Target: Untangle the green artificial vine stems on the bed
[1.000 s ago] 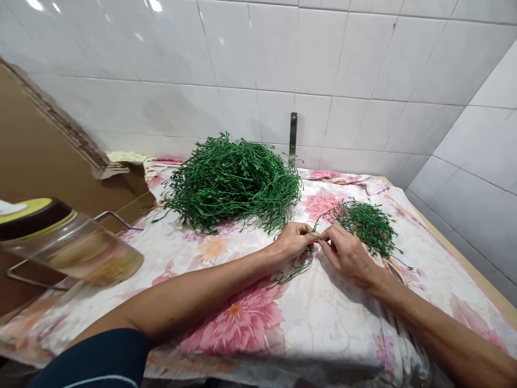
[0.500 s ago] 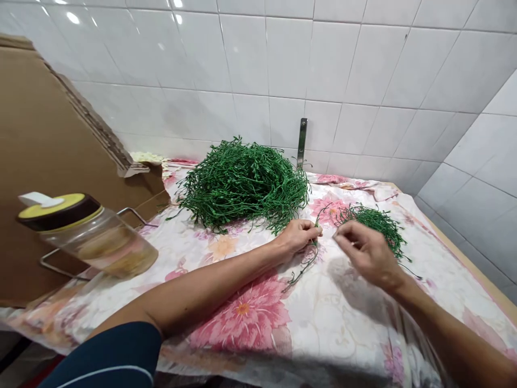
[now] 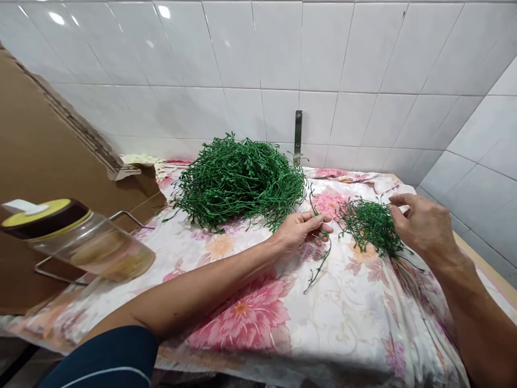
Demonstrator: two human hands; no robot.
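Observation:
My left hand (image 3: pixel 302 230) is closed in a pinch on a few thin green artificial stems (image 3: pixel 322 265), which stick out above the fingers and hang below them over the cloth. My right hand (image 3: pixel 426 226) is at the right edge of a small pile of green stems (image 3: pixel 369 223). Its thumb and forefinger are apart, and nothing shows between them. Behind my left hand rises a large heap of similar green stems (image 3: pixel 242 183) with small budlike tips.
A floral cloth (image 3: pixel 339 307) covers the table. At the left, a clear jar (image 3: pixel 121 250) with a yellow and brown lid leans in a wire holder, beside a cardboard box (image 3: pixel 60 151). A metal strip (image 3: pixel 298 134) stands against the white tiled wall (image 3: pixel 278 59).
My right hand has moved right, away from my left hand, to the far side of the small pile, and its fingers have parted. My left hand still pinches the stems.

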